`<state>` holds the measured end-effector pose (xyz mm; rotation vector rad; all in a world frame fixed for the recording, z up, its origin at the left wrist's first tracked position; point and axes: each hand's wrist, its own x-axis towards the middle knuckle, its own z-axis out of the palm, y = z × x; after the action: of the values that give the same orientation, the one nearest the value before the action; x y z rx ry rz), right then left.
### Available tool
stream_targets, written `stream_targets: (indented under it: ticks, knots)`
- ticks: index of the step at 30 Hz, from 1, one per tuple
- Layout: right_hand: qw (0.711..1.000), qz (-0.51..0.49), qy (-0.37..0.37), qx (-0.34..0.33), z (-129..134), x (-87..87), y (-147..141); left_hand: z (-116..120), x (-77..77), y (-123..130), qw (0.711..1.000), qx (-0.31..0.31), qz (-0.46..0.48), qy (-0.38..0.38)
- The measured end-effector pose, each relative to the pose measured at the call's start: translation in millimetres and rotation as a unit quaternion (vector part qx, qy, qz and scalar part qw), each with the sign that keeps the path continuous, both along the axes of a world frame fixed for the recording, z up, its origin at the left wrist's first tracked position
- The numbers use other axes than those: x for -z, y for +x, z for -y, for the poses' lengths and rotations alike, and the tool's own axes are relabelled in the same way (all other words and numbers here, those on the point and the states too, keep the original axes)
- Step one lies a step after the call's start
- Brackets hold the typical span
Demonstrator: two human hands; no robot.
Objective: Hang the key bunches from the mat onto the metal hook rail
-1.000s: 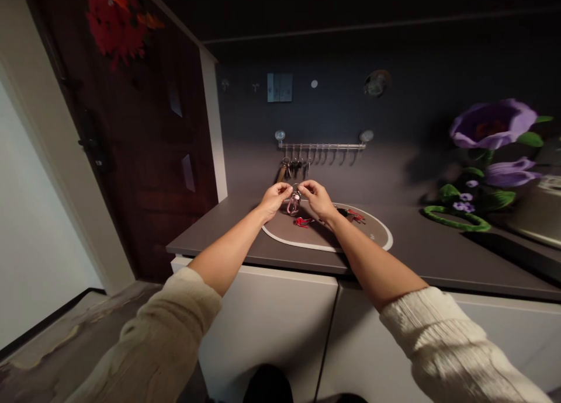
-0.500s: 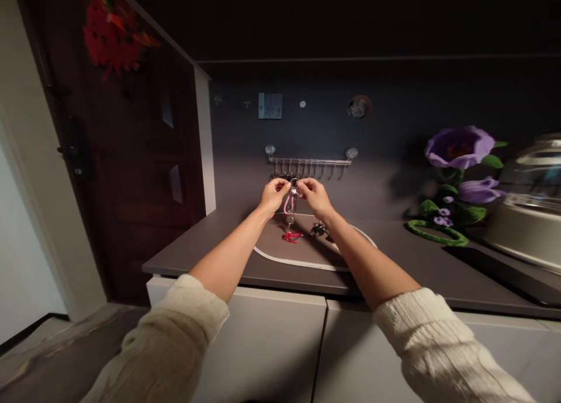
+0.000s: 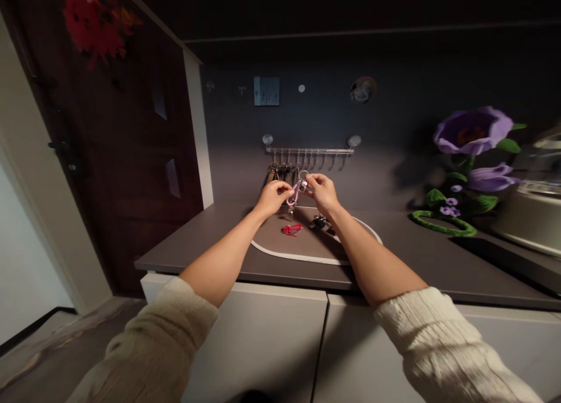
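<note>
Just in front of the hook rail, a keychain with a pink strap [image 3: 291,201] and a silver ring hangs between my hands. My left hand [image 3: 272,198] is closed, its thumb and fingertips pinching beside the pink strap. My right hand [image 3: 323,193] pinches the keychain by its metal fittings, just below the ring. A small metal piece dangles under the strap. Below, a red cord bundle [image 3: 292,230] and a dark bunch of keys [image 3: 319,222] lie on the white-rimmed mat [image 3: 302,258]. Several keys [image 3: 284,172] hang from the left hooks, partly behind my hands.
The hook rail [image 3: 311,151] is fixed to the dark wall. On the right of the counter [image 3: 175,242] stand purple artificial flowers [image 3: 475,131], a pale domed appliance [image 3: 532,216] and a flat black object [image 3: 504,263]. A dark door [image 3: 127,216] is at left.
My hands have moved slightly apart, the right one shifting right with the keychain's ring. The pink strap now slants between them, and the view has tilted down a little.
</note>
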<state>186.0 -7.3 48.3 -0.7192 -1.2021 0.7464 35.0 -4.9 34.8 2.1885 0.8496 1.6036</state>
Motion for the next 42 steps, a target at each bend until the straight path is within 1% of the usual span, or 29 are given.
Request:
stream_targets:
  ticks: [4,8,16,23,28,31,35,39,42]
  knots:
    - [1.0,-0.015,-0.01,0.023,0,-1.4,0,1,4.1,1,0.991,-0.047,-0.102,0.068]
    - [0.999,-0.008,-0.007,0.037,-1,-1.9,0,1,7.0,-1,0.976,-0.093,-0.162,0.11]
    - [0.999,-0.01,-0.001,0.044,-4,-0.3,1,9,5.9,-4,0.961,-0.108,-0.215,0.135]
    - [0.999,-0.029,-0.006,0.042,-1,-0.7,0,8,6.3,-5,0.938,-0.142,-0.266,0.173]
    - [0.998,-0.025,-0.008,0.05,-3,0.2,2,4,6.5,-8,0.935,-0.146,-0.278,0.163]
    - [0.998,-0.017,-0.01,0.051,-4,1.2,3,1,7.5,-8,0.936,-0.166,-0.271,0.152]
    - [0.998,-0.017,-0.019,0.053,-7,3.2,5,-1,8.6,-8,0.949,-0.184,-0.227,0.123]
    - [0.999,-0.008,-0.017,0.048,-8,5.1,7,-3,8.0,-6,0.971,-0.168,-0.156,0.075]
    - [0.999,-0.007,-0.022,0.046,-8,5.6,7,-5,6.9,-3,0.989,-0.132,-0.069,0.022]
